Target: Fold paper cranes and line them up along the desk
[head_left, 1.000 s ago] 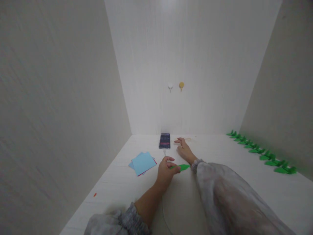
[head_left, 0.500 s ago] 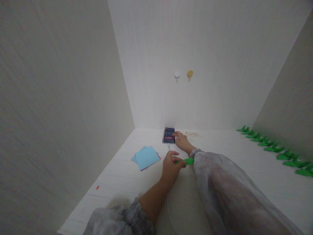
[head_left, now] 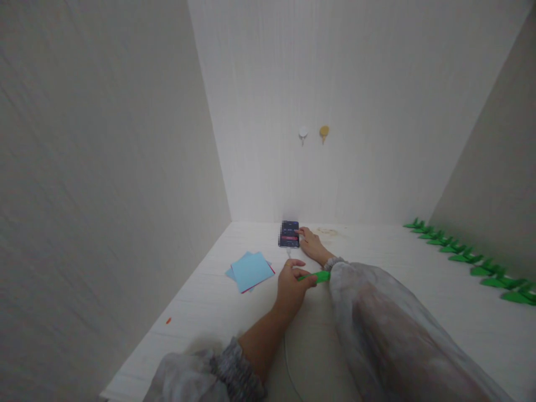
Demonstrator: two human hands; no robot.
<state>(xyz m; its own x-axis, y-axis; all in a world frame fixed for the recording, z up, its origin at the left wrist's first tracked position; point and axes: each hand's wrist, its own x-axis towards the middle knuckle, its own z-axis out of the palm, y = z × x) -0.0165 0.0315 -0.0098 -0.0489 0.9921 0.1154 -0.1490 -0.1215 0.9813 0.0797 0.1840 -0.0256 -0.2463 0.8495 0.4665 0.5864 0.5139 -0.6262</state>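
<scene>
My left hand (head_left: 292,286) rests on the white table and pinches a folded green paper piece (head_left: 318,276) between thumb and fingers. My right hand (head_left: 310,244) reaches far forward, its fingertips touching the screen of a dark phone (head_left: 289,234) that lies near the back wall. The fingers of that hand are stretched out flat. A thin white cable (head_left: 290,357) runs from the phone toward me under my left arm.
A small stack of light blue paper squares (head_left: 251,271) with a red sheet beneath lies left of my left hand. A row of several green folded paper shapes (head_left: 464,255) lines the right wall. Two small hooks (head_left: 312,133) hang on the back wall. A tiny orange scrap (head_left: 168,320) lies at left.
My right hand moved left from beside the phone onto its screen and stays there. My left hand keeps its pinch on the green paper. The view shifted slightly.
</scene>
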